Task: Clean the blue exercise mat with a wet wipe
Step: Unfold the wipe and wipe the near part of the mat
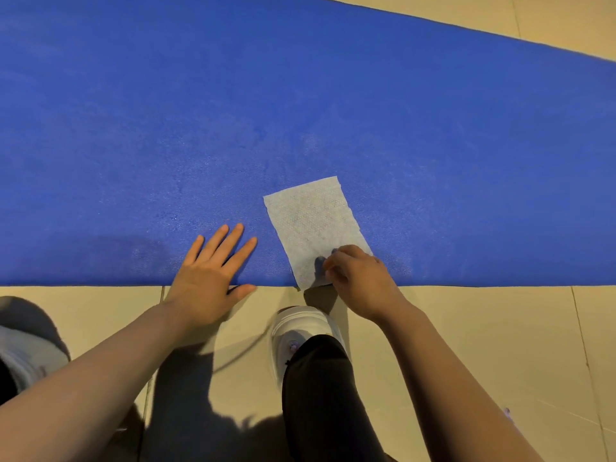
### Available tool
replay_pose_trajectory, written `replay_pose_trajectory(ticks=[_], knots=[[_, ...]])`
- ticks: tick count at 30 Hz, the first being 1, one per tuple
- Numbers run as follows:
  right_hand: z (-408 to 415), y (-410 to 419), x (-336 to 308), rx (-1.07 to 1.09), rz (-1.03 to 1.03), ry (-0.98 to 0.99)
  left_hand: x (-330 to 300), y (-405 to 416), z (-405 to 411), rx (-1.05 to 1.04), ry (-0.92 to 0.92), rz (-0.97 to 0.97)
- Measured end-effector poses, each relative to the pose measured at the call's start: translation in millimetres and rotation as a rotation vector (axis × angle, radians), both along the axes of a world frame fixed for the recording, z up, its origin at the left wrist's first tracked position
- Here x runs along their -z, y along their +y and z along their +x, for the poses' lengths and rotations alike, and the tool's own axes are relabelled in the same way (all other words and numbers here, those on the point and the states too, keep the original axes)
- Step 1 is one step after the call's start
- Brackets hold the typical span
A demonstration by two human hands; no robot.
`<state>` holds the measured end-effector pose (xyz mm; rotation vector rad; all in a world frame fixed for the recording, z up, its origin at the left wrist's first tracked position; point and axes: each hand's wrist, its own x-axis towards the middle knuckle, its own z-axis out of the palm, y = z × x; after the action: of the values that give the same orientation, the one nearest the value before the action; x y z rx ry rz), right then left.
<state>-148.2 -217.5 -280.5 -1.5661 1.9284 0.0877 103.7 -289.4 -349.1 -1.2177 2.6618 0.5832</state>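
Right hand pinching a wet wipe at the near edge of a blue mat, left hand flat beside it.

The white rectangular embossed wet wipe (313,228) lies spread flat on the blue textured foam exercise mat (300,95), its near corner at the mat's front edge, where the right hand (358,280) pinches it with curled fingers (330,265). The left hand (210,278) rests just left of the wipe, apart from it, fingers straight and spread, palm across the mat's edge and the beige tiled floor (483,328). The mat stretches wide to the left, right and away from the wipe, its far edge running diagonally at upper right. A white shoe (300,331) stands on the floor just below the wipe.
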Motion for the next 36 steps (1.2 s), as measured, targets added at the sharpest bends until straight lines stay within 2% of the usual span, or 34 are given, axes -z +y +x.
replay_pose_trajectory(ticks=[3, 5, 8, 14, 18, 23, 26, 29, 34, 36], knots=[[5, 14, -8, 0.173, -0.156, -0.072, -7, 1, 8, 0.016, -0.027, 0.049], [10, 24, -19, 0.238, -0.175, -0.102, -18, -2, 2, 0.0, -0.061, 0.047], [12, 39, -34, 0.282, -0.169, -0.113, -35, -4, -1, -0.073, -0.179, 0.19], [14, 48, -83, 0.341, -0.181, -0.097, -77, 1, 8, -0.201, -0.072, 0.07], [21, 27, -92, 0.324, -0.186, -0.045, -86, -7, 10, -0.287, 0.024, 0.06], [24, -12, -49, 0.199, -0.137, 0.022, -66, -27, 10, -0.42, 0.11, -0.01], [25, -33, -8, 0.132, -0.224, 0.071, -35, -44, 11, -0.488, 0.153, -0.092], [26, -45, 36, 0.053, -0.291, 0.101, -4, -53, 9, -0.528, 0.093, -0.106], [-1, -55, 78, -0.206, -0.354, 0.129, 19, -51, 7, -0.518, 0.014, -0.239], [-24, -63, 84, -0.096, -0.398, 0.18, 20, -52, 8, -0.528, 0.039, -0.255]])
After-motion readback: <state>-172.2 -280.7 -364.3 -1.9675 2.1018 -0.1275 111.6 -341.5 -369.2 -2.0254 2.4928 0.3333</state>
